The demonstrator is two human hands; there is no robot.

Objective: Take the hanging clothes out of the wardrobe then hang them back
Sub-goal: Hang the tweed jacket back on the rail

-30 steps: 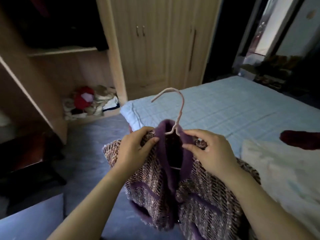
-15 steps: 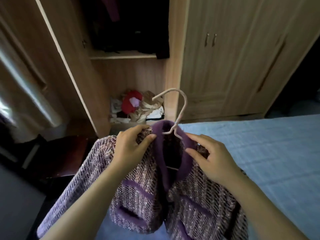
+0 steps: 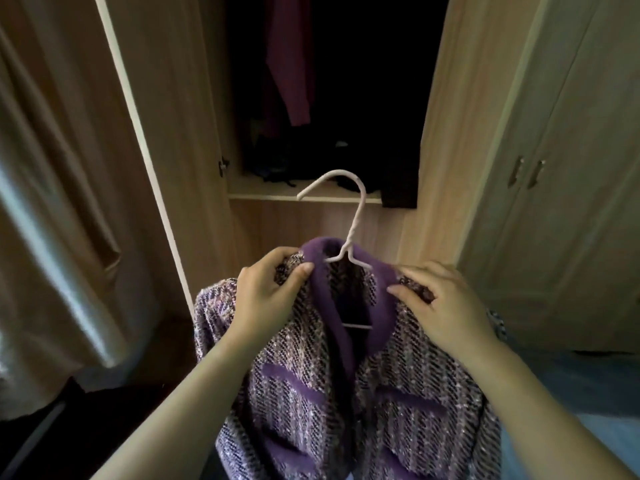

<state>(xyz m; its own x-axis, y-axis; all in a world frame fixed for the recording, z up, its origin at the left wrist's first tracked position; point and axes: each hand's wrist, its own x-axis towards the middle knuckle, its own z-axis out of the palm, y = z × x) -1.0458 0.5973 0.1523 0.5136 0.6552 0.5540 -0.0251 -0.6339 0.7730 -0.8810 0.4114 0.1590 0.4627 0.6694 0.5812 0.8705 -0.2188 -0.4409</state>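
Fingers of the left hand pinch the jacket by one shoulder; the right hand pinches the other. Its hanger rises before the open wardrobe.

The jacket sits on the hanger, before the open wardrobe. Hanging clothes are inside it, above a shelf. A curtain lies left, closed doors right.
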